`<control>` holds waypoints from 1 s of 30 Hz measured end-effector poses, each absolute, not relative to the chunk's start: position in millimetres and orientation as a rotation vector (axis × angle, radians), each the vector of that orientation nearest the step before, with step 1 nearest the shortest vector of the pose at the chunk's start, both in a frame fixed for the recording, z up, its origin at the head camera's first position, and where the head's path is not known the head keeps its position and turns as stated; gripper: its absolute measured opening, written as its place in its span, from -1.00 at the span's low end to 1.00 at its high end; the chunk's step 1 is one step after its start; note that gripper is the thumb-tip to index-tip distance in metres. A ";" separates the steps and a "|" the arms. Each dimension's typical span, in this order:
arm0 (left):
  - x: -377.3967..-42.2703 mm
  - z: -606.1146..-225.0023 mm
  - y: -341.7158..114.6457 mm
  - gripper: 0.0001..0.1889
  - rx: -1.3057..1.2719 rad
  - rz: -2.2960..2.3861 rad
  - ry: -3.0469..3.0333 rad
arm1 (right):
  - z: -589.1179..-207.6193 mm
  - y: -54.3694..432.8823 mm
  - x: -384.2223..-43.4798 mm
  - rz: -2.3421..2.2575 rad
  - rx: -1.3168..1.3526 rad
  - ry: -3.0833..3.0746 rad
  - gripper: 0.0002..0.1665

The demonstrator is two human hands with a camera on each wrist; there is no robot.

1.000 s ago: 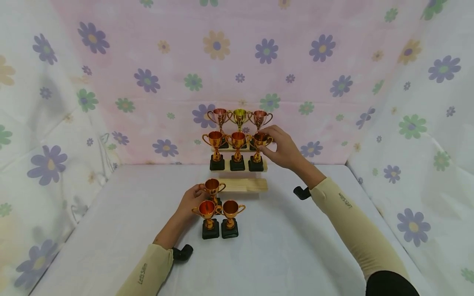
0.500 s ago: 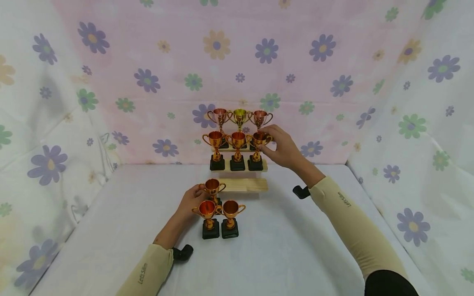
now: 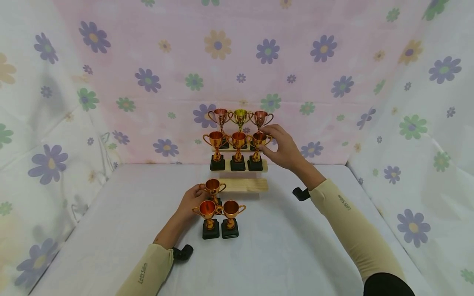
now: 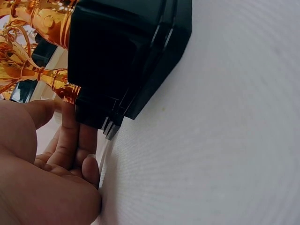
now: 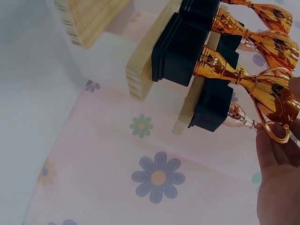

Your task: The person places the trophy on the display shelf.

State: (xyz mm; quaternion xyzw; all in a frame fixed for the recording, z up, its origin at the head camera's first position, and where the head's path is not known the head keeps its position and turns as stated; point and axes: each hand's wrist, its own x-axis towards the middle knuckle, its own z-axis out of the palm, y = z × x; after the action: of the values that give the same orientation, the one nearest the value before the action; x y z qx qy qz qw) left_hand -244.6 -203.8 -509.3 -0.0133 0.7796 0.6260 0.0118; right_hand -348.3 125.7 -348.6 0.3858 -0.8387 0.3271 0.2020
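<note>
Nearest you, two front trophies (image 3: 210,229) stand on the table (image 3: 281,246); just behind, your left hand (image 3: 190,202) is at a third trophy (image 3: 212,187), whether gripping you can't tell; these three aren't yet on planks; farther, your right hand (image 3: 284,148) pinches the right-hand trophy (image 3: 255,163) on the middle plank (image 3: 265,165); six, counting the back row (image 3: 240,117), look placed.

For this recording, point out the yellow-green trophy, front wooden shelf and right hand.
Yellow-green trophy (image 3: 240,118): head view, on its cup.
Front wooden shelf (image 3: 244,185): head view, on its top surface.
Right hand (image 3: 285,149): head view, between knuckles and wrist.
</note>
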 end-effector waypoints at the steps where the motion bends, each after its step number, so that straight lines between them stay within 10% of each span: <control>1: -244.6 -509.0 -203.6 -0.82 -0.046 1.958 2.424 | -349.2 126.4 -347.8 0.913 1.075 -2.326 -0.34; 30: -244.7 -509.9 -203.7 -0.80 -0.058 1.969 2.401 | -385.3 129.2 -281.6 1.034 1.071 -2.114 -0.43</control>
State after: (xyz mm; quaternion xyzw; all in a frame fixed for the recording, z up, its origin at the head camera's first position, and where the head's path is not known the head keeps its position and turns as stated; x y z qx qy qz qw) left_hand -244.7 -203.7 -509.9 -0.0186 0.7729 0.6340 0.0179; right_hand -281.6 129.2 -385.3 0.3982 -0.7862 0.3847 0.2743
